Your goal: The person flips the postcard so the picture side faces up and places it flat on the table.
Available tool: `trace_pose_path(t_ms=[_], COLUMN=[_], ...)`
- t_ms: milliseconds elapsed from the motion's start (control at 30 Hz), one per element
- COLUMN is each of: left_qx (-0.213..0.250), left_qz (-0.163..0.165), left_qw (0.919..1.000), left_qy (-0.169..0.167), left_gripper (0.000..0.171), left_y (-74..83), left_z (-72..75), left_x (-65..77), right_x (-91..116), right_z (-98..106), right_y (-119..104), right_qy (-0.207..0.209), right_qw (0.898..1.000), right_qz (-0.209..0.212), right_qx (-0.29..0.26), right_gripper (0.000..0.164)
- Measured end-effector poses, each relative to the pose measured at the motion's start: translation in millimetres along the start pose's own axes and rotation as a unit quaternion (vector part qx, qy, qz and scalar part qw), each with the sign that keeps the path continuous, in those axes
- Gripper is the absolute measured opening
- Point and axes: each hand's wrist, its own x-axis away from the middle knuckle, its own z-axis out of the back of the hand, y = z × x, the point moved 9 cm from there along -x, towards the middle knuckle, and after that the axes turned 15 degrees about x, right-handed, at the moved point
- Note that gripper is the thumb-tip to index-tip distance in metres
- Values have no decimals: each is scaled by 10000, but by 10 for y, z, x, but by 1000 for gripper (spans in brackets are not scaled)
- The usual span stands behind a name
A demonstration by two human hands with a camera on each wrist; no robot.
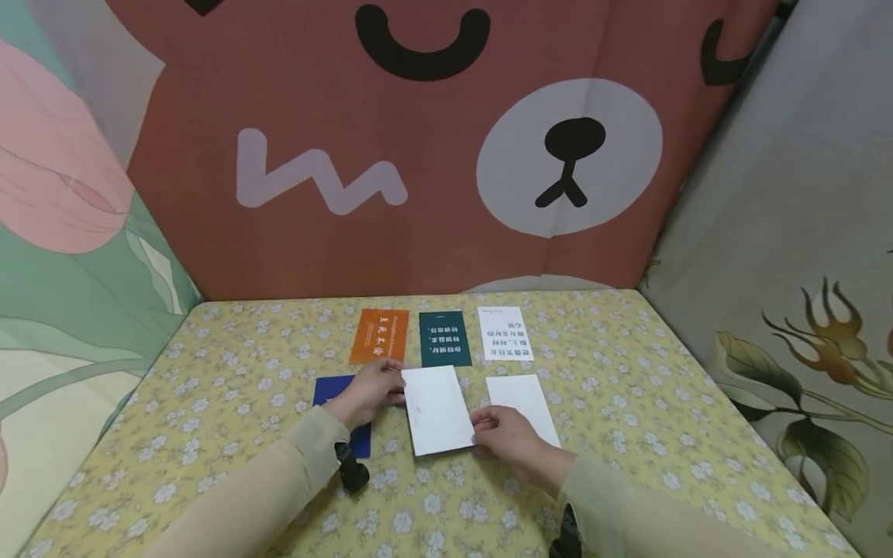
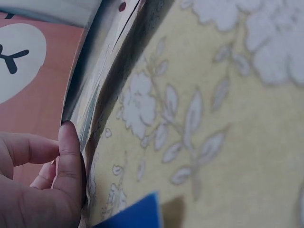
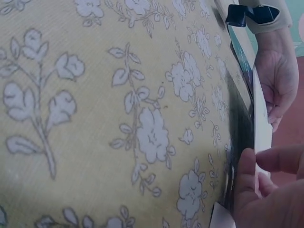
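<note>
A white card with a faint mark near its left side is held between both hands, a little above the table. My left hand pinches its upper left edge between thumb and fingers. At the lower right edge, my right hand pinches it too. The right wrist view shows the white card nearly edge-on, with the fingers of both hands on it. A blue card lies partly hidden under my left hand and wrist. Partly covered by my right hand is another white card.
Behind the hands lie an orange card, a dark green card and a white card with printed text. They rest on a yellow floral tablecloth. A brown bear-patterned cloth rises at the table's back edge.
</note>
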Motion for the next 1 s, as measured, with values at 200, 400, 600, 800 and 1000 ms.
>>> trace_pose_path(t_ms=[200, 400, 600, 800, 1000], left_qx=[175, 392, 542, 618, 626], left_qz=[-31, 121, 157, 235, 107], left_qw=[9998, 9992, 9984, 9977, 9974], left_qy=[-9, -3, -66, -113, -333], left_gripper=[27, 28, 29, 28, 25], left_y=[5, -49, -47, -73, -54], left_z=[18, 38, 43, 28, 17], left_x=[-16, -23, -16, -15, 14], right_x=[33, 178, 280, 331, 397], right_z=[55, 64, 151, 220, 322], right_y=[-97, -308, -442, -479, -564], right_qy=[-22, 182, 734, 957, 1335], right_qw=[9964, 9574, 9323, 9258, 9098], right_qz=[662, 2181, 2760, 2966, 3253], right_qx=[526, 1885, 2220, 2140, 2207], right_gripper=[40, 34, 5, 12, 4])
